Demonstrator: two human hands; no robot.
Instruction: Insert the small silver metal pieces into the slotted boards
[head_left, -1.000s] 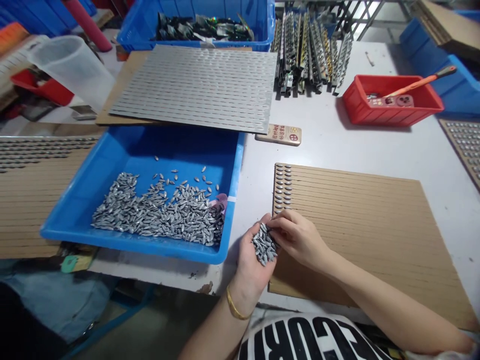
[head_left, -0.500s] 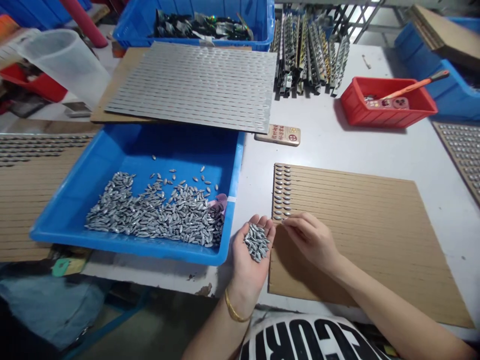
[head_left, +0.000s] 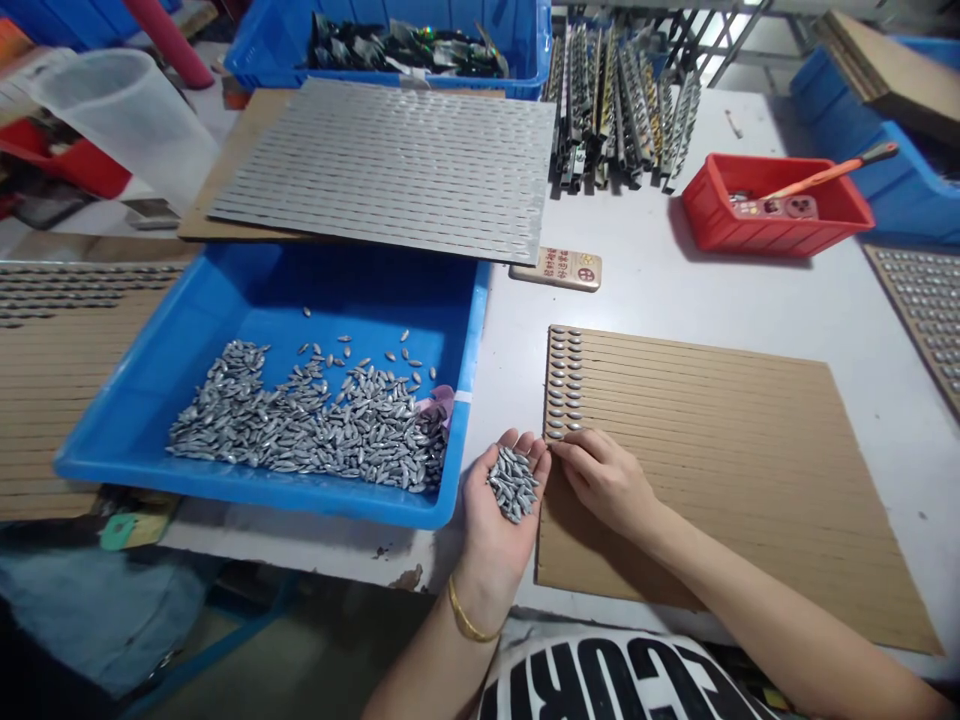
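Observation:
Cupped palm up, my left hand (head_left: 499, 520) holds a heap of small grey spindle-shaped metal pieces (head_left: 514, 484). My right hand (head_left: 609, 478) has its thumb and forefinger pinched at the left edge of a brown grooved cardboard sheet (head_left: 712, 450), just below two columns of the same pieces (head_left: 565, 385) lying in the grooves. A tiny grey piece seems to be at the fingertips, largely hidden by them. Left of my hands, a blue bin (head_left: 262, 492) contains many loose grey pieces (head_left: 315, 425).
A silvery slotted plate (head_left: 390, 165) on a board covers the bin's far edge. A gold-coloured flat case (head_left: 562, 268) lies beyond the cardboard. Further back are a red box (head_left: 780, 235) with an orange-handled tool (head_left: 825, 175), bundled metal strips (head_left: 615, 110) and another blue bin (head_left: 390, 75).
My right hand has shifted slightly left, from the second column to the sheet's left edge. My left hand stays in place with its heap.

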